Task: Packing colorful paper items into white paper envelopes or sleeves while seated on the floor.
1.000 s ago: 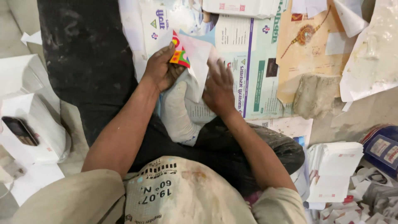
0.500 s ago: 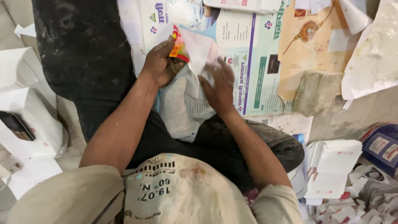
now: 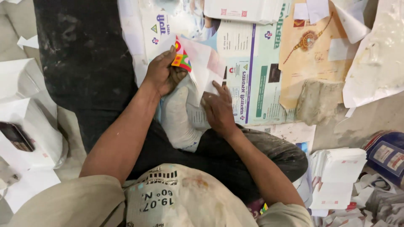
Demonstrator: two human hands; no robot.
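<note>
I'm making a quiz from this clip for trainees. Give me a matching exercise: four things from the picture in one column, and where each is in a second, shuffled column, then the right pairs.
Things
1. white paper piece with a bright patterned edge
2. dark phone
3. stack of white folded papers
4. left hand

Places
A. lying on a white paper bag at the far left
B. gripping the patterned edge of the paper piece
C. on the floor at the lower right
D. held between both hands, the right hand pressed flat on it

Pairs: 1-D, 2-A, 3-C, 4-B
</note>
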